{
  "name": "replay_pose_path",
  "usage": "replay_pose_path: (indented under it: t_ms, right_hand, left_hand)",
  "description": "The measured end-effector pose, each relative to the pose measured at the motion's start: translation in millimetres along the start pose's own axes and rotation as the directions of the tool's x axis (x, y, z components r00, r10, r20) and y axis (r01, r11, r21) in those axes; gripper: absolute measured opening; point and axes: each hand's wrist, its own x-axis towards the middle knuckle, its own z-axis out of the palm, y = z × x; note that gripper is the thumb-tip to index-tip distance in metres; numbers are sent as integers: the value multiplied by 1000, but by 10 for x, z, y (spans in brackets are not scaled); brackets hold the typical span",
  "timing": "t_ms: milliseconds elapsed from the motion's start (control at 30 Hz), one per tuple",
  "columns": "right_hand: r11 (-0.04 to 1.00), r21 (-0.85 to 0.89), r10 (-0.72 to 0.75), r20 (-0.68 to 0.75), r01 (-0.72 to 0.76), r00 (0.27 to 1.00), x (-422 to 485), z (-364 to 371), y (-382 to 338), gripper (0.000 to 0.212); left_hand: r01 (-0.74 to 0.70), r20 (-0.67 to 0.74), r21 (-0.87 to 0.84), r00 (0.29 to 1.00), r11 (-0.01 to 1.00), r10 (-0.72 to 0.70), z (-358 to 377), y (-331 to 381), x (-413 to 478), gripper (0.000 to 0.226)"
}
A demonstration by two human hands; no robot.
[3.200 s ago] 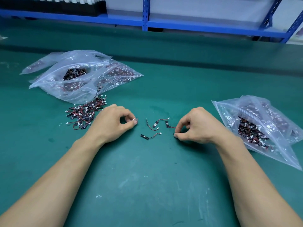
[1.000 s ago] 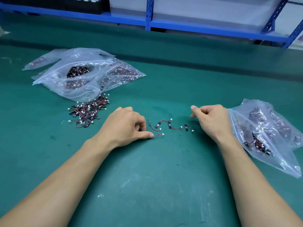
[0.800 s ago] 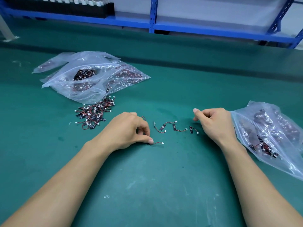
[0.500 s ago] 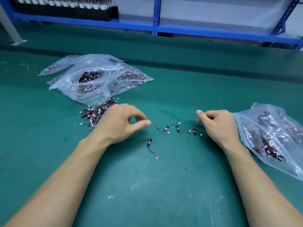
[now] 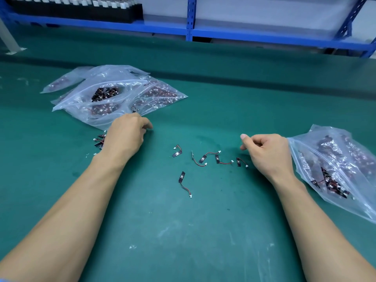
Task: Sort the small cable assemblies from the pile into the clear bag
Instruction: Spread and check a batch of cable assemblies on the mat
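Head view | left hand (image 5: 126,136): palm down, fingers bent downward, grasp hidden | right hand (image 5: 266,151): back up, fingers curled inward, any contents unseen | forearms (image 5: 317,226): bare, extended forward, well apart
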Motion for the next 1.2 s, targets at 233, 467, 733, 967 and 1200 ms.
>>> replay_pose_path:
  t_ms: [233, 467, 733, 967, 1200]
  right_hand:
    - [1000, 8, -5, -8, 5, 1000, -7, -1, 4, 43]
    - [1000, 6, 0, -8, 0, 1000, -6, -10, -5, 41]
    - [1000, -13, 2, -14, -2, 1000, -3, -9, -23, 39]
    - [1000, -7, -9, -22, 9, 1000, -3, -10, -32, 39]
    - [1000, -18, -13, -21, 12, 1000, -3, 2, -40, 39]
  left_hand:
    - [-173, -329, -165, 938, 971, 111, -104, 65, -63, 18]
    - [-321, -498, -163, 843, 933, 203, -193, 195, -129, 11]
    - [-363, -267, -801, 929, 477, 258, -244, 843, -505, 19]
    - [-92, 16, -940, 950, 328, 311, -114, 1115, -673, 21]
    - [-53, 103, -907, 934, 418, 342, -75, 1153, -732, 22]
